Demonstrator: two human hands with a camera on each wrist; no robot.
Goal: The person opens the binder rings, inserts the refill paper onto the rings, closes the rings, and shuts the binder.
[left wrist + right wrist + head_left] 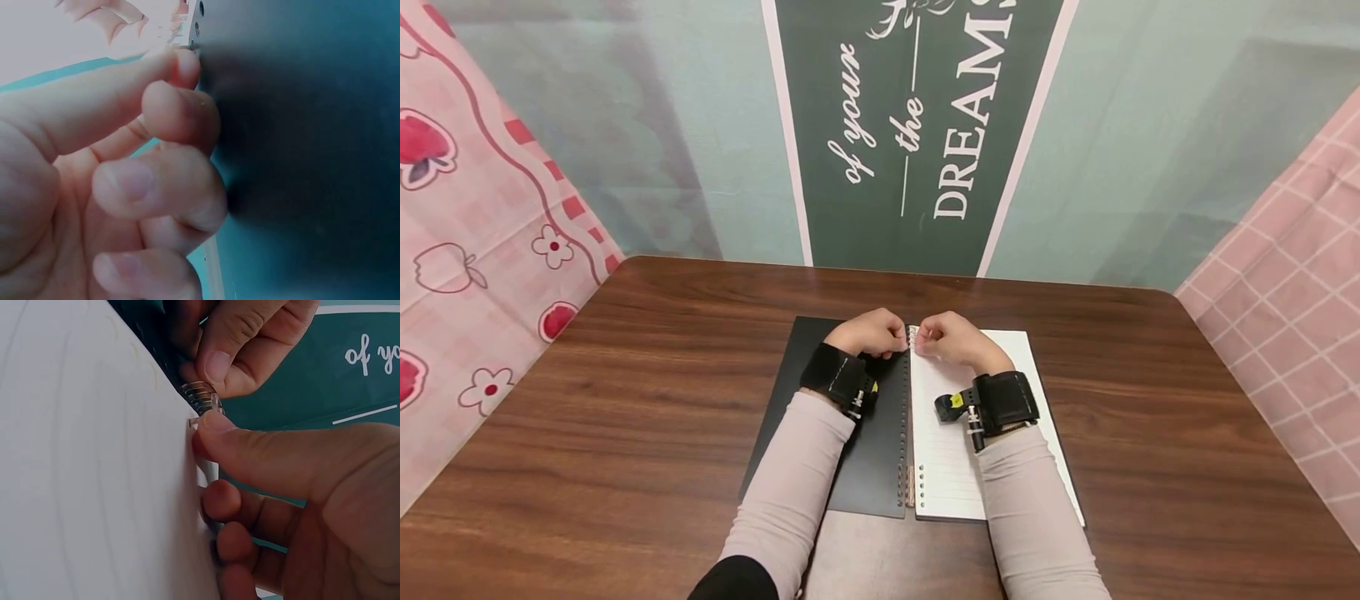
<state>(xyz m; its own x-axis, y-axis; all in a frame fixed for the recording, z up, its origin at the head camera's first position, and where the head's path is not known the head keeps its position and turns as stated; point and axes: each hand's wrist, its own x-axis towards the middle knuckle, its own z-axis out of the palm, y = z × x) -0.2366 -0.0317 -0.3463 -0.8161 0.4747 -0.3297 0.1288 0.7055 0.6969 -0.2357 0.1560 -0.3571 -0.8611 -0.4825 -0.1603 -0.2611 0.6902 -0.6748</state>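
Note:
An open notebook lies on the table, its black cover [868, 467] on the left and white lined pages [947, 467] on the right. Punched holes line both inner edges, with a ringed binding coil [200, 395] between them. My left hand [871, 332] pinches the coil's far end between thumb and forefinger, its other fingers curled beside the cover. Just to the right, my right hand [957, 340] pinches the same coil at the pages' top corner. Fingertips hide part of the rings. Lower down, a short coil section [911, 486] shows between cover and pages.
The notebook sits on a brown wood-grain table [647, 417]. A green cloth backdrop with white lettering [966, 158] hangs behind the far edge. Pink patterned cloths hang at the left [490, 275] and right [1292, 300]. Each wrist wears a black strap with a small camera.

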